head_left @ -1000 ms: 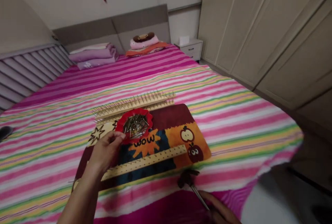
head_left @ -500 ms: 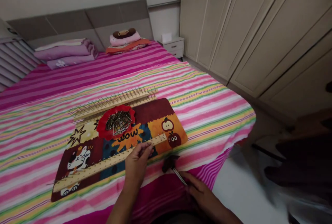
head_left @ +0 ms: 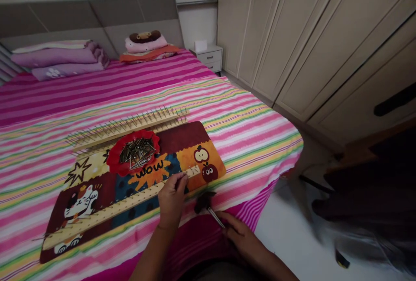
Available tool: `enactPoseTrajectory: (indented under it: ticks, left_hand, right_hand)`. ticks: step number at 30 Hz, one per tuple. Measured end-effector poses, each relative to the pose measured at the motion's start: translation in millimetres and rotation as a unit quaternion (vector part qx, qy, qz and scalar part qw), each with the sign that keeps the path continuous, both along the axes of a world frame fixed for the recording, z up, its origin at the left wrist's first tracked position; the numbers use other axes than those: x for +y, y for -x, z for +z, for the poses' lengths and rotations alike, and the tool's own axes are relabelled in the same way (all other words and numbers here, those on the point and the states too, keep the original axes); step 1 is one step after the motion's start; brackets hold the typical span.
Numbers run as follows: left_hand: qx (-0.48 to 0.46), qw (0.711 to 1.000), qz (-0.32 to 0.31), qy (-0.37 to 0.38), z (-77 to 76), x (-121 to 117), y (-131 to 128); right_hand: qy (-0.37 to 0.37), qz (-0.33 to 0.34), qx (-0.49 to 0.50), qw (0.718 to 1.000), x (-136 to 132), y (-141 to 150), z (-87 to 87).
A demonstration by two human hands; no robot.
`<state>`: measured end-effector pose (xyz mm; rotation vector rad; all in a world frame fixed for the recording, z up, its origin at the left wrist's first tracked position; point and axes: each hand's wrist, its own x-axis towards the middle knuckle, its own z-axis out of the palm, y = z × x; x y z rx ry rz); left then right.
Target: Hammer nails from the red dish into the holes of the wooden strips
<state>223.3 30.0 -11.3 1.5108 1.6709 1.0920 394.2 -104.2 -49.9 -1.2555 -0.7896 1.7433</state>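
Note:
My left hand (head_left: 172, 195) is at the right part of a long pale wooden strip (head_left: 128, 203). Its thumb and fingers are pinched over the strip on what looks like a nail, mostly hidden by the fingertips. Several nails stick up along this strip. My right hand (head_left: 238, 231) is wrapped round the handle of a hammer (head_left: 203, 203), whose dark head hangs low beside the near edge of the bed, apart from the strip. Beyond the strip, a red scalloped bowl (head_left: 114, 165) holds a heap of loose nails (head_left: 138, 151).
Under the strip lies a patterned mat (head_left: 177, 140) on the striped bed (head_left: 253, 142). More nail-studded strips (head_left: 133, 130) rest at its far edge. Folded bedding (head_left: 65, 59) is by the headboard. A nightstand (head_left: 209, 60) and wardrobe (head_left: 260, 34) stand beyond.
The camera view has turned a little to the right, so the bed things appear shifted left. Both hands keep about the same place by the strip and hammer.

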Motion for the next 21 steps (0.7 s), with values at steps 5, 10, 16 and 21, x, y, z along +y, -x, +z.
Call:
enactPoseTrajectory:
  ticks: [5,10,16,21]
  left_hand:
    - [0.052,0.997,-0.017,-0.047,-4.0,2,-2]
    - [0.109,0.989,-0.032,-0.099,-6.7,3,-4]
    - [0.155,0.977,-0.047,-0.138,-6.7,2,-6]
    - [0.178,0.97,-0.054,-0.16,-5.7,0,-8]
  right_hand:
    - [-0.01,0.0,-0.007,1.0,0,-2,-2.3]
    - [-0.054,-0.005,-0.02,0.998,-5,-3,-7.8]
    - [-0.035,-0.015,-0.05,0.998,-20,-13,17.3]
    - [-0.192,0.006,-0.226,0.955,6,-17,79.3]
